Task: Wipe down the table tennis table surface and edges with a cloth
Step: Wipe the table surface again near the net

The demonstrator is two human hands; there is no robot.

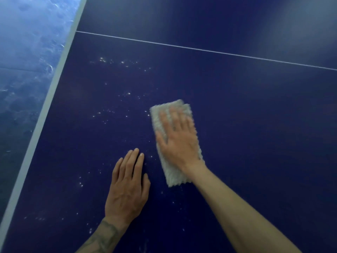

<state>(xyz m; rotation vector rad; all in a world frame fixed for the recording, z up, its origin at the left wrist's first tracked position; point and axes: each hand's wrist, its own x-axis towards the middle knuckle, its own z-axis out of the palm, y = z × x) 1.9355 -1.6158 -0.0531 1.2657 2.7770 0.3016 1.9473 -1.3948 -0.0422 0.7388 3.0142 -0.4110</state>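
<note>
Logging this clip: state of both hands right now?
Left hand: open, flat on the table.
Right hand: open, pressing the cloth.

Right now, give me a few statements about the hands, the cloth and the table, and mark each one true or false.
1. The right hand presses flat on the cloth. True.
2. The left hand holds the cloth. False: it rests flat on the table, beside the cloth.
3. Pale specks dot the table left of the cloth. True.
4. The cloth lies beyond the white line. False: it lies on the near side, apart from the line.
</note>
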